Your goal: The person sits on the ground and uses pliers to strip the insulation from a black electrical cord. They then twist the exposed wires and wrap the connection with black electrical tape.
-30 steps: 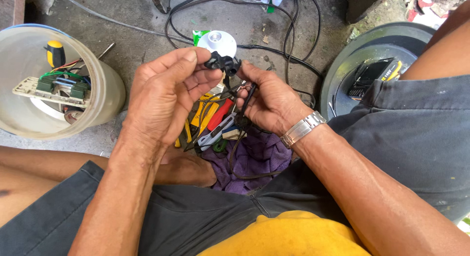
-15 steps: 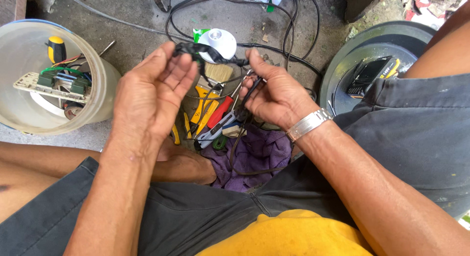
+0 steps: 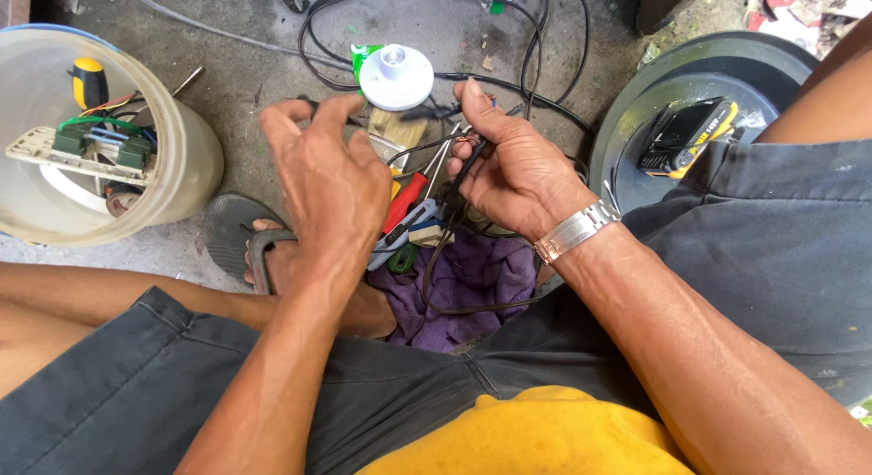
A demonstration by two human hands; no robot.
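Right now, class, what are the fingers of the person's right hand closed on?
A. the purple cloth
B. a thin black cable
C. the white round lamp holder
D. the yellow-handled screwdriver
B: the right hand pinches a thin black cable that loops down over the purple cloth, while the white round lamp holder lies on the floor and the yellow-handled screwdriver sits in the tub.

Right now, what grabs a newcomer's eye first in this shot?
The two hands at centre: the right hand pinches a thin black cable that loops down over a purple cloth, while the left hand hovers open beside it. Just beyond them, a white round lamp holder sits on the concrete floor. At far left, a translucent plastic tub holds a yellow-handled screwdriver and wired parts.
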